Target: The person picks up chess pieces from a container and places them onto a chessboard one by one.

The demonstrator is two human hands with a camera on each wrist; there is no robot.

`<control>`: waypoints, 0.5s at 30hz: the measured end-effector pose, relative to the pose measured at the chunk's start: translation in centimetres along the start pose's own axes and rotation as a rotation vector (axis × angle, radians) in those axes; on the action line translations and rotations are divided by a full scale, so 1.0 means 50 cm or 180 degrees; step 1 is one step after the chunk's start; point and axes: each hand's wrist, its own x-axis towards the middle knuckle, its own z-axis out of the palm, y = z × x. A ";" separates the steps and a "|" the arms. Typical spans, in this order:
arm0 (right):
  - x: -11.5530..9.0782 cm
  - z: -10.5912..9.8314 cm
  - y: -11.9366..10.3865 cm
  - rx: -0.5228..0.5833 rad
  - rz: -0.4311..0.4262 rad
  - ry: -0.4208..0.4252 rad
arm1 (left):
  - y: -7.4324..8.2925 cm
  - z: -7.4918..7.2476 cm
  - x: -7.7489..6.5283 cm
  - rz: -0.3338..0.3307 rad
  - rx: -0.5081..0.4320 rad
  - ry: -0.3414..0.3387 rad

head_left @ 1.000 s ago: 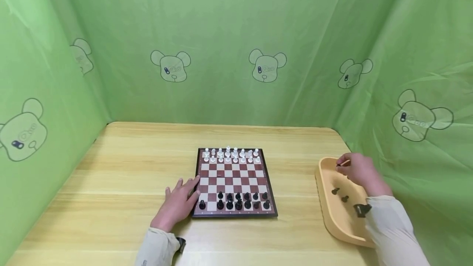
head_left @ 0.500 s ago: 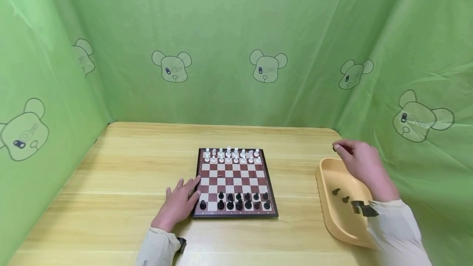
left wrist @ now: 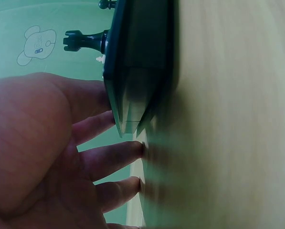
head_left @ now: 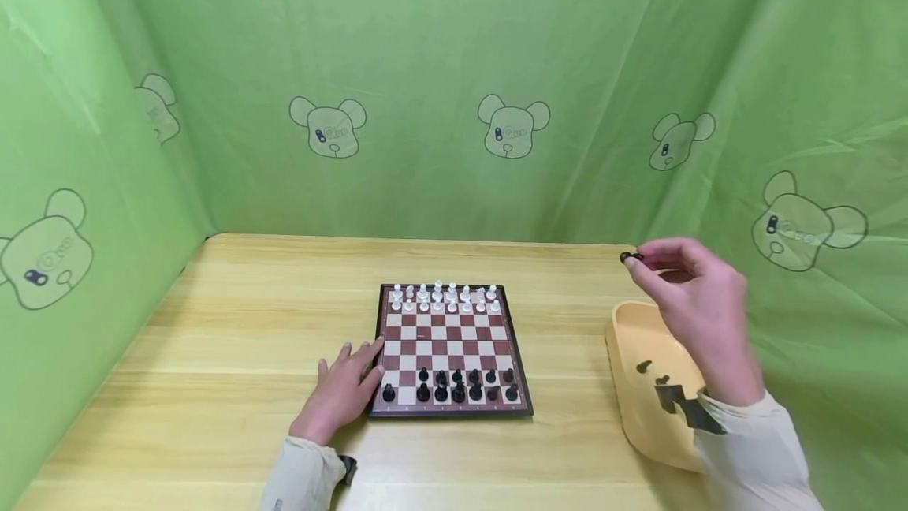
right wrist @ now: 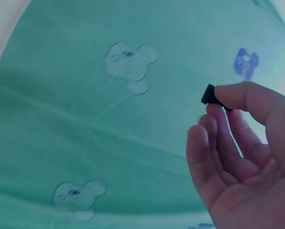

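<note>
A folding chessboard (head_left: pixel 447 349) lies on the table, white pieces (head_left: pixel 438 302) on its far two rows. Black pieces (head_left: pixel 458 391) stand along the near two rows, with a black rook (left wrist: pixel 85 41) at the near left corner. My left hand (head_left: pixel 340 393) rests at the board's left edge, thumb and index finger touching it. In the left wrist view, other fingertips touch the table. Raised above the far end of the tray, my right hand (head_left: pixel 702 306) pinches a small black chess piece (right wrist: pixel 209 94) between thumb and fingers; its kind is hidden.
A tan plastic tray (head_left: pixel 620 400) sits right of the board, partly covered by my right forearm. Two black chess pieces lie in it, one piece (head_left: pixel 643 367) beside another piece (head_left: pixel 663 379). A green curtain (head_left: pixel 418 188) with bear heads surrounds the wooden table (head_left: pixel 234 369).
My right hand has risen out of the tray with the black chess piece, moving up and slightly left while turning. The left hand and the board have stayed put.
</note>
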 end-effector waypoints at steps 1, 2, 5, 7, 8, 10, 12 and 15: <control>-0.003 0.001 -0.010 0.0072 -0.0053 0.0071 | 0.001 -0.001 0.000 0.0002 -0.0003 0.0000; -0.006 0.003 -0.020 0.0139 -0.0120 0.0149 | 0.001 0.000 0.000 -0.0001 -0.0004 -0.0006; -0.015 0.010 -0.048 0.0430 -0.0454 0.0396 | 0.001 0.000 0.001 0.0000 -0.0013 -0.0013; -0.018 0.016 -0.067 0.0756 -0.0733 0.0564 | 0.001 0.001 0.001 -0.0011 -0.0011 -0.0015; -0.020 0.019 -0.077 0.0951 -0.0863 0.0645 | 0.001 0.001 0.002 -0.0008 -0.0006 -0.0013; -0.024 0.029 -0.102 0.1463 -0.1144 0.0818 | 0.001 0.001 0.002 0.0002 0.0003 -0.0004; -0.029 0.041 -0.129 0.1977 -0.1390 0.1011 | 0.001 0.000 0.002 -0.0008 0.0011 -0.0006; -0.037 0.065 -0.167 0.2700 -0.1784 0.1294 | 0.002 -0.001 0.001 -0.0015 0.0022 -0.0007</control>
